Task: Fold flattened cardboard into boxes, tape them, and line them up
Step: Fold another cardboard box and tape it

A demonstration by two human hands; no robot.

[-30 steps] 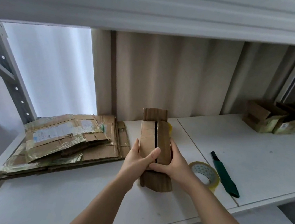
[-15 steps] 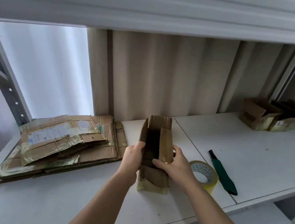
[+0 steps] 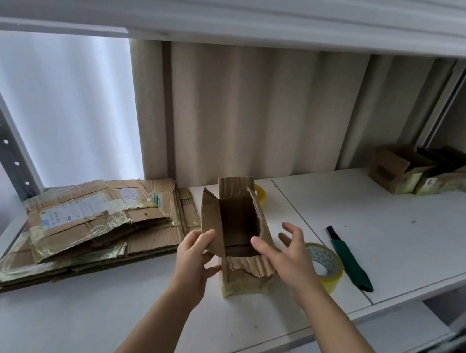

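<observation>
Left hand [image 3: 195,256] gripping open box [image 3: 236,232] by its flap, right hand [image 3: 289,255] spread loose just beside it

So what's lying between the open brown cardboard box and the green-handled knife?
The head view shows the right hand beside the cardboard box, then a yellowish tape roll before the green-handled knife.

one small brown cardboard box [image 3: 235,229] stands upright on the white shelf, top flaps open, near flap torn and ragged, yellowish tape along its base. a stack of flattened cardboard [image 3: 88,223] lies to its left. a yellow tape roll [image 3: 323,265] lies flat to its right. two folded boxes [image 3: 420,173] sit side by side at far right.
</observation>
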